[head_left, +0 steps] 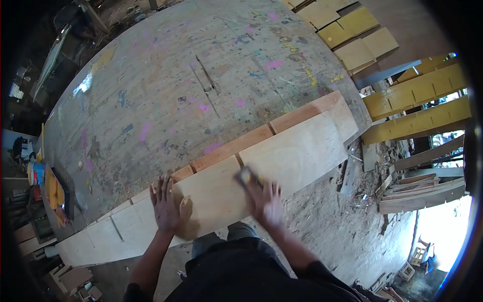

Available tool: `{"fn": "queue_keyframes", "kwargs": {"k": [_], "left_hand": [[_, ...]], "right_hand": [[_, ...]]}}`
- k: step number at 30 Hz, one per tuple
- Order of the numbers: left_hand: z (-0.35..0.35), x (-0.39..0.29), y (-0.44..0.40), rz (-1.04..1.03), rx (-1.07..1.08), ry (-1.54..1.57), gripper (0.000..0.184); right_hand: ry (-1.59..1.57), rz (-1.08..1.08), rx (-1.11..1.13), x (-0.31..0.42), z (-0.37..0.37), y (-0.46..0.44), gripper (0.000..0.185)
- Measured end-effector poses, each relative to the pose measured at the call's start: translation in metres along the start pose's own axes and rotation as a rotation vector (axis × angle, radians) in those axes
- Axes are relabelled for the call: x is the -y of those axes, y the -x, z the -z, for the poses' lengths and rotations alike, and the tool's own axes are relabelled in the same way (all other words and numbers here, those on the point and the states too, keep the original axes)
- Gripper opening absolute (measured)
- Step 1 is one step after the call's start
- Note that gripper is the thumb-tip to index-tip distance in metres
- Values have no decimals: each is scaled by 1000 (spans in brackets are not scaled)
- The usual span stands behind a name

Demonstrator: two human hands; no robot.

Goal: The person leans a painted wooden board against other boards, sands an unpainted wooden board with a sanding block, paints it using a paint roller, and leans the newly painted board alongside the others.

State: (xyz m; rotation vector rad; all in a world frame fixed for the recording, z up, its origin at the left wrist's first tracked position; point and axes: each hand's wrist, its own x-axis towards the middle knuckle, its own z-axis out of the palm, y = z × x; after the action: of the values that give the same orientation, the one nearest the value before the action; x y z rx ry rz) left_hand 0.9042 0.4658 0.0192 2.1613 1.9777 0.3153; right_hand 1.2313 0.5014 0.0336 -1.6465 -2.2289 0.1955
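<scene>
A long pale wooden board (297, 151) with narrow slots lies along the near edge of the worktable. Beneath its far side shows a reddish board (236, 146), also slotted. My left hand (167, 206) rests on the pale board left of centre, fingers spread and pointing away from me, holding nothing. My right hand (264, 201) is on the same board near a slot, its fingers round a small dark block (246, 176) that touches the board's face. The hand is slightly blurred, and the block's underside is hidden.
The paint-spotted worktable (166, 75) stretches beyond the boards. Yellow slotted boards (417, 93) and flat panels (352, 30) stand at the right. An orange-and-black object (56, 194) sits at the table's left edge. Wood scraps (347, 176) lie on the floor. A distant person (429, 262) is at lower right.
</scene>
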Motion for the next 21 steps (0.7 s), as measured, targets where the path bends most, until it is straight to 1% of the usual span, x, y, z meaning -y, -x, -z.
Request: {"fn": "queue_keyframes", "kwargs": {"k": [1, 3, 5, 7, 8, 10, 11, 12, 14, 16, 17, 18, 20, 21], "left_hand": [[0, 0, 0, 9, -4, -19, 75], [-4, -2, 0, -19, 0, -15, 76], [-7, 0, 2, 1, -2, -60, 78], [-10, 5, 4, -13, 0, -74, 76], [-13, 8, 7, -4, 1, -89, 75], [-11, 3, 3, -22, -29, -84, 75], [-10, 2, 5, -30, -38, -77, 75], [-10, 3, 6, -23, -26, -80, 76], [-6, -3, 0, 6, -12, -64, 75], [-7, 0, 7, -3, 9, -63, 75], [-9, 0, 2, 1, -14, -58, 75], [-9, -1, 0, 1, -27, -58, 75], [-6, -3, 1, 9, -24, -45, 74], [-5, -4, 1, 11, -35, -39, 74]], "right_hand": [[3, 46, 9, -2, -2, 37, 41], [-151, 86, -20, -9, 0, 38, 43], [128, 86, -57, -59, -21, 3, 35], [91, -393, 17, -93, 8, -82, 46], [96, -399, 6, -95, 5, -80, 46], [179, -181, -74, -96, -16, -65, 42], [-16, 33, 8, -95, -37, -19, 45], [12, 123, -34, -87, -19, -6, 44], [318, 165, -159, -134, -8, -5, 43], [235, -173, -295, -210, 13, -59, 44], [302, -312, -300, -239, 37, -90, 40], [302, -306, -311, -244, 41, -105, 40], [352, -490, -346, -247, 44, -117, 38], [280, -363, -363, -229, 31, -105, 31]]}}
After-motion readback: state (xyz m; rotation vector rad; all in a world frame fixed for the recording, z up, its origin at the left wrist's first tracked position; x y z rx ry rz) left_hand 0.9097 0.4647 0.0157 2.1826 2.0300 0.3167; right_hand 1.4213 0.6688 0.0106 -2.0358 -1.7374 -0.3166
